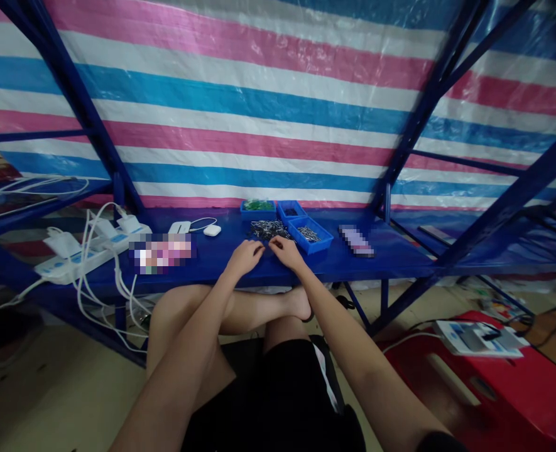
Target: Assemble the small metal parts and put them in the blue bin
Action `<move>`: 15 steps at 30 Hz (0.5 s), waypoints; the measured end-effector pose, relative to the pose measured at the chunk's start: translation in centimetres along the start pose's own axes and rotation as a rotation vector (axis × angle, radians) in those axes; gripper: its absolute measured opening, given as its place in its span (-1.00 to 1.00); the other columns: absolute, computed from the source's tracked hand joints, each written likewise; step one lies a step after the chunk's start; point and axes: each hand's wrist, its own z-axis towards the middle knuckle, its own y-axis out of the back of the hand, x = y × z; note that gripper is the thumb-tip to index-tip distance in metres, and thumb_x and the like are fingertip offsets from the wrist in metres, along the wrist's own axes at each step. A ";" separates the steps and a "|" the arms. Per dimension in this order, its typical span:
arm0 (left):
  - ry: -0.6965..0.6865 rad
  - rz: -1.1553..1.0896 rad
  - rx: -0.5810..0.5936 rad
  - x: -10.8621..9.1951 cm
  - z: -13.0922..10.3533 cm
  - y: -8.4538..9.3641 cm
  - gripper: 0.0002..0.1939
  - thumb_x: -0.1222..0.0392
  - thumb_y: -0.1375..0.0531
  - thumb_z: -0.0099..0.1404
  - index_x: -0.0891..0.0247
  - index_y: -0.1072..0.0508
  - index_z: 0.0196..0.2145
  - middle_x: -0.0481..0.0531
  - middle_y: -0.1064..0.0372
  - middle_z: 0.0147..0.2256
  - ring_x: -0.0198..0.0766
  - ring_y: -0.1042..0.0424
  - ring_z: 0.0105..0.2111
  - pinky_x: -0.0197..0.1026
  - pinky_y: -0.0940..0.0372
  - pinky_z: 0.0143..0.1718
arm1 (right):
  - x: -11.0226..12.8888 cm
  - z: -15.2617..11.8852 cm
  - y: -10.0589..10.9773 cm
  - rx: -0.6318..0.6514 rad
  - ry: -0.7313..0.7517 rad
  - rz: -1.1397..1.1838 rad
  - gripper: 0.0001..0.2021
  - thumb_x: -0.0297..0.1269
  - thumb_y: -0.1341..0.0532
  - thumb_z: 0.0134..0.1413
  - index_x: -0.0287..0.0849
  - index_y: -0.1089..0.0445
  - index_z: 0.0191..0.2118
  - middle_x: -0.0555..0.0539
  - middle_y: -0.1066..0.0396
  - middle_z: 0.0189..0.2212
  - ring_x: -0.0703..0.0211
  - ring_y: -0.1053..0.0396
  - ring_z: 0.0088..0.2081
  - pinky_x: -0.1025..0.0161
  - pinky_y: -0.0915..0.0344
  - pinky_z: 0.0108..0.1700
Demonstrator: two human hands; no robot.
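My left hand (246,257) is at the front of the blue table, its fingers bent together in a pinch. Close beside it, my right hand (286,251) has its thumb and fingers drawn together the same way. Whatever they hold is too small to make out. Just beyond both hands lies a loose pile of small dark and silvery pieces (269,230). A blue tray of thin metal pieces (310,234) stands right of the pile. Behind are a blue tray of green pieces (257,206) and a blue tray with dark contents (291,211).
On the left are a white power strip (96,248) with tangled cables, a blurred pink object (164,253) and a white earbud case (212,230). A phone (357,241) lies to the right. Blue metal posts (412,119) slope up before a striped sheet (259,113).
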 end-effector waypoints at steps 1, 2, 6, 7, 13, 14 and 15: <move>-0.012 -0.001 -0.002 0.0 0.0 0.0 -0.74 0.11 0.04 0.29 0.20 -0.40 -0.31 0.07 -0.40 -0.34 -0.17 -0.31 -0.28 -0.16 -0.20 -0.26 | 0.0 0.0 0.0 -0.003 -0.005 -0.002 -0.84 -0.28 -0.03 0.07 -0.16 -0.34 -0.35 0.03 -0.38 -0.42 0.27 -0.28 -0.39 0.34 -0.19 -0.27; -0.016 -0.008 -0.006 0.1 0.0 -0.1 -0.74 0.10 0.04 0.29 0.19 -0.41 -0.30 0.07 -0.40 -0.33 -0.17 -0.30 -0.27 -0.16 -0.20 -0.25 | 0.1 0.0 0.1 -0.009 -0.012 -0.007 -0.84 -0.28 -0.03 0.07 -0.15 -0.34 -0.35 0.03 -0.37 -0.43 0.27 -0.28 -0.40 0.34 -0.19 -0.27; -0.009 -0.038 -0.001 0.1 0.1 -0.1 -0.74 0.11 0.04 0.29 0.19 -0.40 -0.27 0.06 -0.40 -0.33 -0.19 -0.31 -0.28 -0.18 -0.19 -0.24 | -0.1 0.0 0.0 -0.014 -0.027 -0.022 -0.84 -0.28 -0.02 0.08 -0.15 -0.32 -0.35 0.04 -0.35 -0.45 0.27 -0.27 -0.41 0.33 -0.18 -0.28; -0.007 -0.042 0.002 0.1 0.1 -0.1 -0.74 0.11 0.05 0.29 0.19 -0.40 -0.27 0.06 -0.40 -0.33 -0.20 -0.31 -0.28 -0.18 -0.19 -0.25 | -0.2 0.1 0.0 -0.013 -0.024 -0.027 -0.84 -0.28 -0.02 0.08 -0.15 -0.32 -0.34 0.03 -0.35 -0.44 0.27 -0.28 -0.40 0.33 -0.19 -0.26; 0.040 -0.031 -0.004 0.2 0.2 -0.2 -0.74 0.14 0.07 0.31 0.23 -0.37 -0.30 0.09 -0.38 -0.36 -0.19 -0.32 -0.31 -0.19 -0.20 -0.30 | 0.0 0.3 -0.2 -0.028 0.058 -0.110 -0.74 -0.32 -0.08 0.05 -0.17 -0.24 -0.10 -0.10 -0.28 -0.19 0.26 -0.27 -0.31 0.30 -0.20 -0.16; 0.045 -0.024 -0.006 0.3 0.2 -0.2 -0.74 0.14 0.07 0.31 0.24 -0.37 -0.31 0.10 -0.38 -0.36 -0.19 -0.32 -0.31 -0.19 -0.20 -0.30 | 0.2 0.3 -0.1 0.009 0.095 -0.135 -0.75 -0.34 -0.07 0.05 -0.18 -0.23 -0.10 -0.10 -0.27 -0.19 0.26 -0.27 -0.31 0.30 -0.20 -0.16; 0.046 -0.018 -0.007 0.3 0.2 -0.2 -0.75 0.15 0.07 0.31 0.25 -0.37 -0.32 0.10 -0.37 -0.37 -0.19 -0.32 -0.31 -0.19 -0.19 -0.30 | 0.4 0.4 0.0 0.050 0.133 -0.165 -0.76 -0.36 -0.06 0.06 -0.18 -0.23 -0.11 -0.10 -0.27 -0.19 0.26 -0.27 -0.30 0.30 -0.20 -0.16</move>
